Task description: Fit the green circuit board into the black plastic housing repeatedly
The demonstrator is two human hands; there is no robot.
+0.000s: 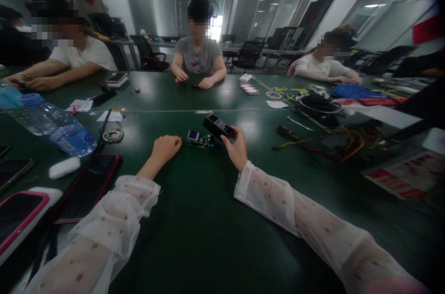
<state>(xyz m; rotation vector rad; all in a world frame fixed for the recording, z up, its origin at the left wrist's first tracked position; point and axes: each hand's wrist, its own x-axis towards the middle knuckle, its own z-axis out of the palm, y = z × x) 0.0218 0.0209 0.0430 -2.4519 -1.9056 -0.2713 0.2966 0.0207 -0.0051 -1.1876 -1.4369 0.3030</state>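
My right hand (237, 148) grips the near end of a black plastic casing (217, 126), thumb on one side and fingers on the other. The casing is an oblong box with openings in its top face, held tilted just above the table. Beside it, to the left, a small green circuit board (199, 140) with a little square screen lies on the table. My left hand (166, 149) rests on the table left of the board, fingers curled closed. Whatever those fingers may hold is hidden by the back of the hand.
The dark green table (222, 229) bears a water bottle (66, 127), phones (88, 187) and a white case (64, 167) on the left. On the right lie a wrench (299, 123) and tangled wires (347, 138). Three people sit across the table.
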